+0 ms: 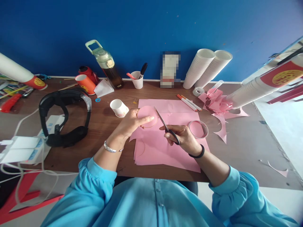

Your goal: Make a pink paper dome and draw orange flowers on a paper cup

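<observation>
In the middle of the head view, my left hand [133,123] pinches a round pink paper disc [147,114], its thumb lying across the front. Black-handled scissors [170,130] are in my right hand [183,138], their blades pointing up and left beside the disc's right edge. The blades look closed or nearly so, and I cannot tell whether they touch the paper. Beneath both hands lies a stack of pink paper sheets [163,153]; a curved line shows on its left part. A roll of tape [199,129] rests on the stack near my right wrist.
Left of the stack are a white paper cup [118,108], a black headset [65,118] and a water bottle [107,64]. Two markers [189,103] lie behind. Pink scraps [219,101] and stacked cups [201,67] stand right, near a tilted cup sleeve [262,82].
</observation>
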Demonstrator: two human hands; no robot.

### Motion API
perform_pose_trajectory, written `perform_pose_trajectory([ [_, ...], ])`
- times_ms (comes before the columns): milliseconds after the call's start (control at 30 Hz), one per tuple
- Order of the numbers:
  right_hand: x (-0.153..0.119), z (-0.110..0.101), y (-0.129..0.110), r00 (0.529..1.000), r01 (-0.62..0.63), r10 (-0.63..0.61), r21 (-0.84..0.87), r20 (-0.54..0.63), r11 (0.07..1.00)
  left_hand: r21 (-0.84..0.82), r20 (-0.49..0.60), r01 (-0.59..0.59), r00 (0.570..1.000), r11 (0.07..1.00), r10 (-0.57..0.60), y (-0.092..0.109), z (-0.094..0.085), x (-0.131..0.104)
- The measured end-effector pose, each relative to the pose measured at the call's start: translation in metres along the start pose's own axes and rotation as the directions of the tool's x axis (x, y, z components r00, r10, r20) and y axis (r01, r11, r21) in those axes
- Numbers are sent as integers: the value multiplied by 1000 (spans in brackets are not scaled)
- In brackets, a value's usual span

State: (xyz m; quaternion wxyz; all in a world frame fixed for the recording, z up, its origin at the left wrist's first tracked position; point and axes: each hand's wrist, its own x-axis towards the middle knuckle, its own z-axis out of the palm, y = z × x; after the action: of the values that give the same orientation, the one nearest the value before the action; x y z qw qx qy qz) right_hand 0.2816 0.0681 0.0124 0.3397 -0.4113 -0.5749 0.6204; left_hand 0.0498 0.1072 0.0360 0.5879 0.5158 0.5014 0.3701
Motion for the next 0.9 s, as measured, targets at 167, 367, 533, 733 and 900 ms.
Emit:
perform_pose_trajectory([
  [167, 0, -1, 1, 1000, 2, -2, 7, 1, 1000, -2, -10, -2, 1000, 1000, 2, -2, -1, 0],
  [367, 0, -1, 1, 1000, -5, 5, -11, -10, 1000, -1, -5, -8, 1000, 1000, 8, -2, -1, 1],
  [533, -1, 1, 0, 1000, -14, 14, 1, -18, 1000, -43, -6, -19, 1000, 999, 19, -4, -1, 2],
  [733, 2, -1, 2, 989, -29, 47, 127, -139, 992, -81, -33, 0, 999, 997, -3, -3, -1, 3],
  [900, 4, -2, 6, 986, -28, 56, 172, -159, 985, -122, -43, -7, 999, 993, 2, -3, 0, 2],
])
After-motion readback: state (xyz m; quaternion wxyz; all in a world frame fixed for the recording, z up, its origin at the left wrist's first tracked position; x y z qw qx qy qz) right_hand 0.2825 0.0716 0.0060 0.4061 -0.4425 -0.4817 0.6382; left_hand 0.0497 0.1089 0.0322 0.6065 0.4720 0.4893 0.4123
